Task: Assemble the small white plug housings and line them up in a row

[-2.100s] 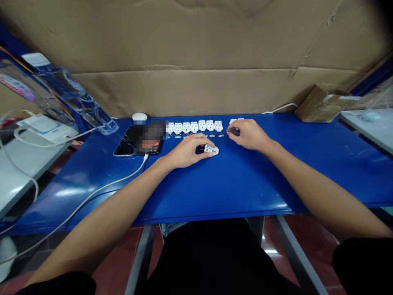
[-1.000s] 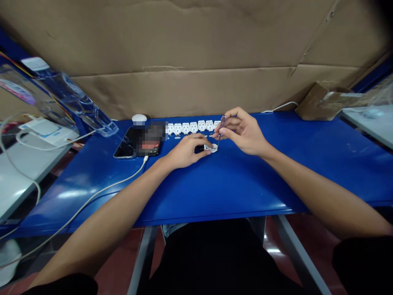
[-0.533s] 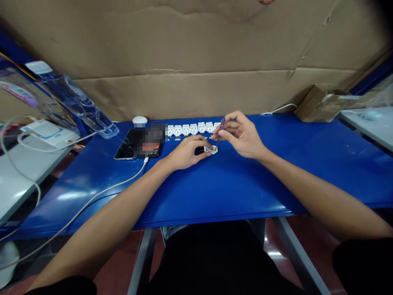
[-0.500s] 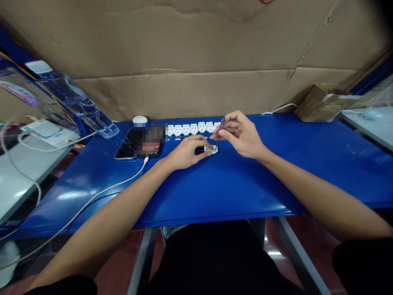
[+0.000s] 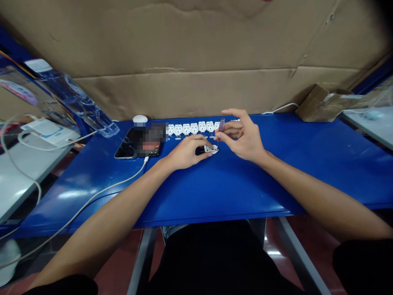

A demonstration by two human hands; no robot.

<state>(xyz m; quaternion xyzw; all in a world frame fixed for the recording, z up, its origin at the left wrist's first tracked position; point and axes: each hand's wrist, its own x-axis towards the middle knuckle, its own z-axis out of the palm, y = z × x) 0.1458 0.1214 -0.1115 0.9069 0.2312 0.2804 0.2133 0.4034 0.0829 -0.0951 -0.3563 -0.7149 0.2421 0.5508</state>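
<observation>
A small white plastic part (image 5: 211, 150) with metal bits inside lies on the blue table (image 5: 215, 184), pinched between the thumb and fingers of my left hand (image 5: 188, 152). My right hand (image 5: 244, 137) grips a screwdriver (image 5: 222, 124) with a see-through purplish handle, its index finger lifted off the handle. The thin shaft points down, its tip at the right end of the white part; whether it sits in a screw is too small to tell. Behind my hands, several similar white parts (image 5: 194, 128) stand in a row, with tiny metal pieces before them.
Left of my hands lie two phones (image 5: 125, 144), one with a white charging cable (image 5: 135, 177) plugged in. A white rounded case (image 5: 140, 119) sits behind them. A water bottle (image 5: 76, 98) leans at the left, and a cardboard box (image 5: 317, 102) stands at the back right.
My right index finger has lifted and stretched out above the screwdriver handle. The screwdriver is more upright, its tip shifted slightly right on the white part. My left hand has stayed put.
</observation>
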